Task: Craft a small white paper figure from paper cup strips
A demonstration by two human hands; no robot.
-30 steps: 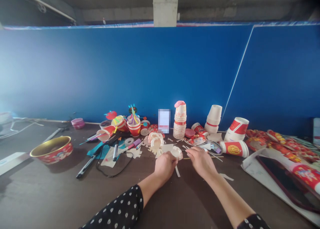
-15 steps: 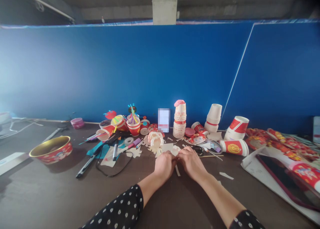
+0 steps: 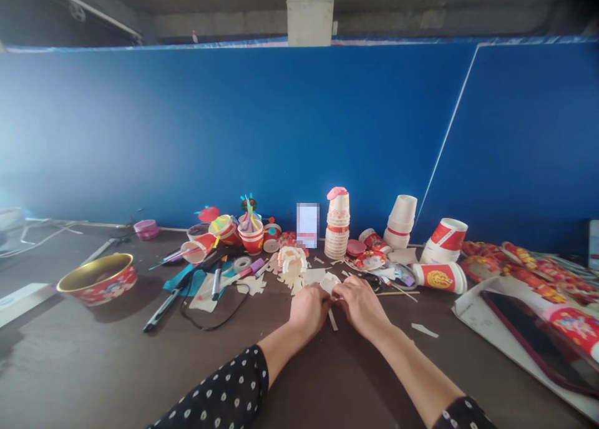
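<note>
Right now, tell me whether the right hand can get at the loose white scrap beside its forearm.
Probably yes: the white scrap lies on the table, right of the forearm, with nothing covering it. The right hand would likely have to leave the pale piece it seems to touch.

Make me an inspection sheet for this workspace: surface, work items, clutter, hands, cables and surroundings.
Surface: dark table, with paper scraps strewn on it.
Job's things: small white piece at the fingertips; white arched form just beyond.
Clutter: cup stack, tipped red-and-white cup, gold-lined bowl, marker, tape roll.
Hands: left hand appears to grip the white piece; right hand meets it there, exact grip hidden.
Cables: thin black cord curving near the marker; pale cable-like strands at far left.
Surroundings: blue partition behind the table, concrete pillar above it; no co-worker seen.
</note>
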